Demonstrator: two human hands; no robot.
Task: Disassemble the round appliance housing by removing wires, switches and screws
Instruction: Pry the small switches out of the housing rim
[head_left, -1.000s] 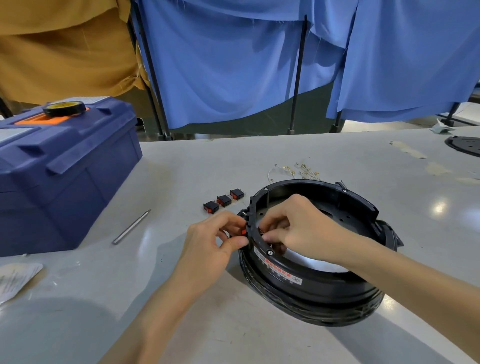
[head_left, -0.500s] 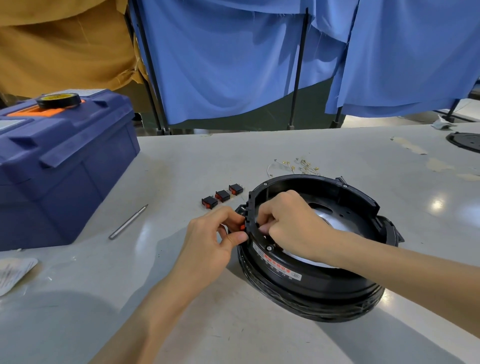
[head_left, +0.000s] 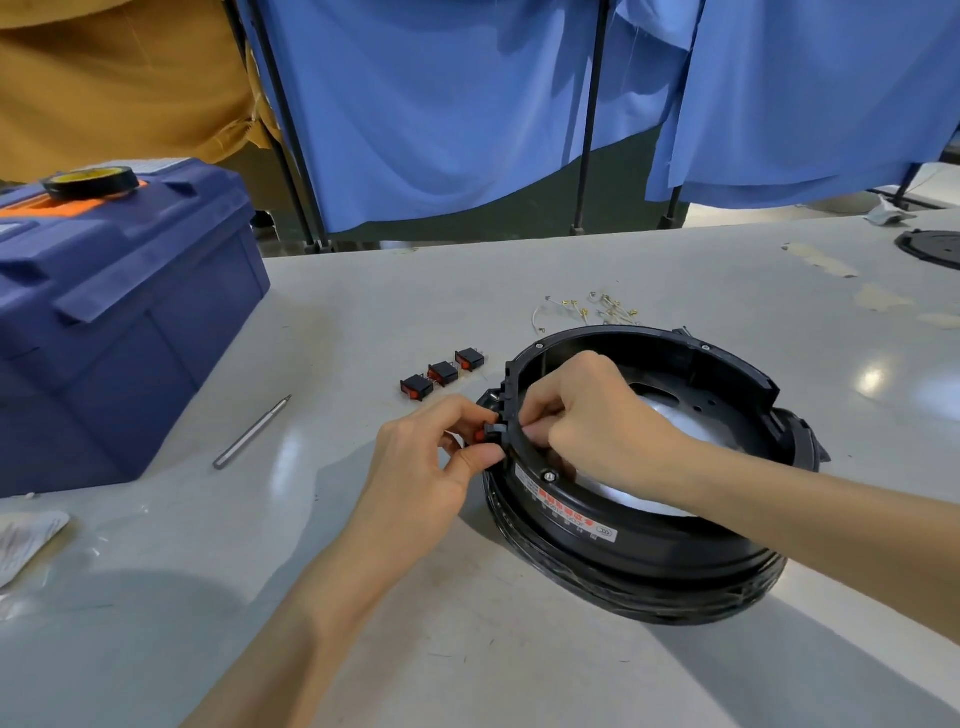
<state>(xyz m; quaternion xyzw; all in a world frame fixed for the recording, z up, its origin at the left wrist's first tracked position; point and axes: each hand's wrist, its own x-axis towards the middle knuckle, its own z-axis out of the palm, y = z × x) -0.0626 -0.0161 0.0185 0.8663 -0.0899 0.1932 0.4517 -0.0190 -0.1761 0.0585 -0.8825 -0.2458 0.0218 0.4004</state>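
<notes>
Three loose switches (head_left: 443, 373) lie by the housing (head_left: 649, 551) on the counter (head_left: 363, 597); a fourth switch (head_left: 489, 430) juts from its wall, pinched in the left hand's (head_left: 431, 462) grip, the right hand (head_left: 597, 415) curled over the rim (fingertips hidden). A crooked tug could snap its clips.

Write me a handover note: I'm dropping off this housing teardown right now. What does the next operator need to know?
Left hand: pinches the fourth switch from outside the housing wall.
Right hand: fingers curled over the rim, behind that switch.
Done: three removed switches sit in a row on the table; wires are piled beyond the housing.
Left: free this switch, then take out the rim screws. The metal tool lies to the left, near the blue toolbox.
</notes>
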